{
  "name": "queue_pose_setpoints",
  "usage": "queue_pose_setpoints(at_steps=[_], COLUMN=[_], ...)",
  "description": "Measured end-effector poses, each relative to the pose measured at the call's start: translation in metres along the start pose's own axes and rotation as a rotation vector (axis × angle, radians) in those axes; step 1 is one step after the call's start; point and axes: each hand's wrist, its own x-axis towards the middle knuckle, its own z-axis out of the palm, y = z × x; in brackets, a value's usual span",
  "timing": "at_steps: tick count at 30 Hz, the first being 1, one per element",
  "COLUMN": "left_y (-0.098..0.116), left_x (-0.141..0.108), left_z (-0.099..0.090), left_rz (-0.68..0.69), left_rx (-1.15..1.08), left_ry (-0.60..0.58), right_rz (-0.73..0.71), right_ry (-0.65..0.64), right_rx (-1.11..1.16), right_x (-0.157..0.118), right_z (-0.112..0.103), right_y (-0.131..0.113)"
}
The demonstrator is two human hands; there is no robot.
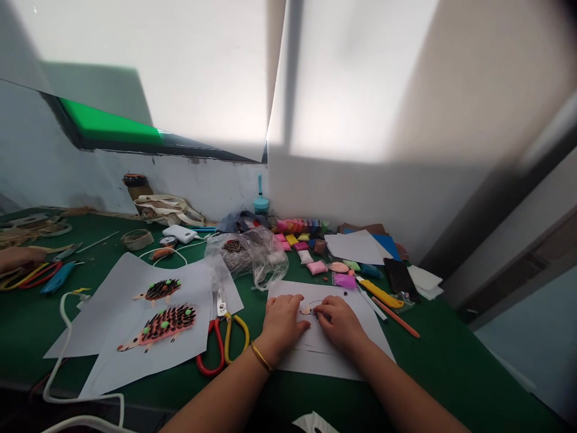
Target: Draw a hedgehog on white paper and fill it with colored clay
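Note:
A white sheet of paper lies under both hands, with a thin pencil outline and a small pale clay hedgehog head on it. My left hand rests on the paper to the left of the head, fingers stretched and thumb apart, holding nothing. On the other side, my right hand is closed in a pinch, its fingertips at the head's right edge. What sits between those fingertips is too small to make out. Red-and-yellow scissors lie left of my left hand.
Left of the scissors, sheets hold two finished clay hedgehogs. Behind the paper are several clay packets and a plastic bag. A yellow cutter and an orange stick lie right. A co-worker's hand shows far left.

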Motion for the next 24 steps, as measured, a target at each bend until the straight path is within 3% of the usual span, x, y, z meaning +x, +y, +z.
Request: queue_pose_setpoints(at_steps=[10, 15, 24], left_y=[0.0007, 0.0008, -0.0001], left_x=[-0.0002, -0.0002, 0.0001], left_z=[-0.0013, -0.0012, -0.0015], left_rz=[-0.005, -0.014, -0.005], left_rx=[0.007, 0.011, 0.005], left_ry=[-0.024, -0.032, -0.028], right_rz=[-0.089, -0.028, -0.059], right_ry=[-0.070, -0.018, -0.067], right_rx=[0.018, 0.019, -0.012], right_x=[0.0024, 0.0013, 0.0016], right_z=[0.0035, 0.0004, 0.0023], right_y=[-0.0041, -0.0026, -0.0034])
